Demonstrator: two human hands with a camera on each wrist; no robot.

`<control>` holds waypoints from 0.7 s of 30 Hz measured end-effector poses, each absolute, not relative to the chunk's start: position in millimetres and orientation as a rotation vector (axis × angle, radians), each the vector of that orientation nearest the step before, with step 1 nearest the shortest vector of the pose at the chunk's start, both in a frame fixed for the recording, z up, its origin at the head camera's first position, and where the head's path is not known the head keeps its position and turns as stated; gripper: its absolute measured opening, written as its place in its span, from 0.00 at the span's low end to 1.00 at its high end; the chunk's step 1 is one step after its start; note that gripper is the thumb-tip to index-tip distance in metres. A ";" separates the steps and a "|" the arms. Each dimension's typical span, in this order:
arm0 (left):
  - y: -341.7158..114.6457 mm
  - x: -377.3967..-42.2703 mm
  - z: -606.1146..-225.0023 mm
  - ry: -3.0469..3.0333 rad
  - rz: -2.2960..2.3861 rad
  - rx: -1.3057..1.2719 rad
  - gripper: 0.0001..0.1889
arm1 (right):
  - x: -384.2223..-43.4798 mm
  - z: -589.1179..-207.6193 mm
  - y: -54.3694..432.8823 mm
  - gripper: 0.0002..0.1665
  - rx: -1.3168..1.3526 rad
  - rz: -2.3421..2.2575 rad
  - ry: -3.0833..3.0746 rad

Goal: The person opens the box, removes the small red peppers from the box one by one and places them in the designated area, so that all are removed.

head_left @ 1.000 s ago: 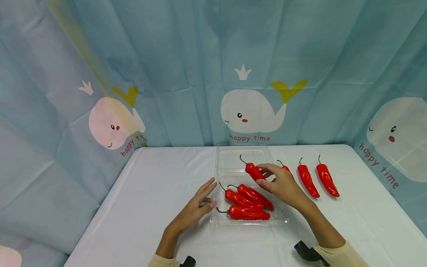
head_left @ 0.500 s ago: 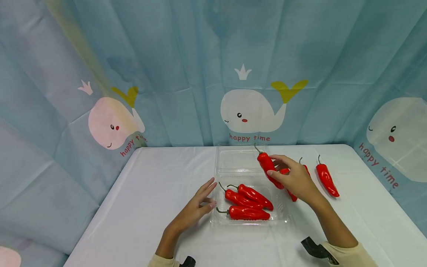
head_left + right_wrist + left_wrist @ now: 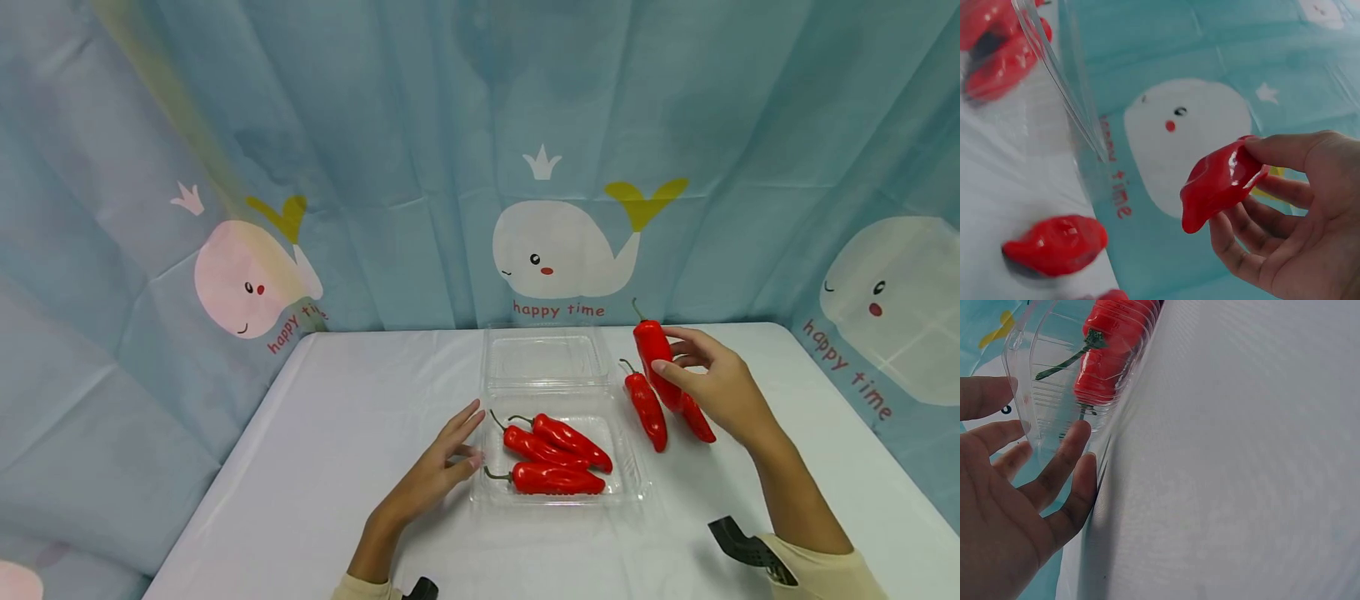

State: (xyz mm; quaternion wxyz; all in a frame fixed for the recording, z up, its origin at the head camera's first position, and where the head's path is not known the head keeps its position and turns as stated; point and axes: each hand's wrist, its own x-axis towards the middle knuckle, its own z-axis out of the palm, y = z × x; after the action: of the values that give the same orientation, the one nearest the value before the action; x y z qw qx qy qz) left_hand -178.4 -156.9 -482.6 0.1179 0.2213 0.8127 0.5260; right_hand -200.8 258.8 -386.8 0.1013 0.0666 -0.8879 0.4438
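My right hand (image 3: 712,379) holds a red chili pepper (image 3: 651,354), stem pointing up and away, above the table right of the clear plastic clamshell box (image 3: 637,492). In the right wrist view thumb and fingers pinch this pepper (image 3: 1219,181) clear of the cloth. Below it two more red peppers lie on the table, one in plain sight (image 3: 647,410), the other partly covered (image 3: 697,419). Three red peppers lie inside the box, the front one (image 3: 558,478) crosswise. My left hand (image 3: 435,471) has its fingers extended against the box's left wall, as the left wrist view also shows.
The opened lid (image 3: 547,360) lies flat behind the box. A white cloth (image 3: 360,417) covers the table. Behind the table's back edge hangs a blue curtain (image 3: 420,250) with printed whales.
My right hand has carried the held pepper from over the box to the right, above the peppers on the table; it now hides the rightmost one. The left hand stays by the box.
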 end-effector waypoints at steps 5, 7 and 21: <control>-156.9 -177.9 -482.2 2.381 1.539 0.644 0.35 | -201.8 -387.5 276.0 0.40 0.139 1.265 -2.621; -156.9 -177.9 -482.2 2.381 1.539 0.643 0.35 | -202.7 -388.7 283.5 0.40 0.114 1.242 -2.622; -157.6 -177.7 -482.8 2.368 1.548 0.658 0.35 | -207.2 -400.3 327.4 0.41 -0.085 1.267 -2.617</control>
State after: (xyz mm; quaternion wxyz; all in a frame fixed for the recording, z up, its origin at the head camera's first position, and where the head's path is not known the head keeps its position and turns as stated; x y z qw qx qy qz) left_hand -177.7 -157.6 -482.8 0.1182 0.2250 0.8096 0.5291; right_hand -207.2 327.4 -400.3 0.1163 -0.0291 -0.8935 0.4327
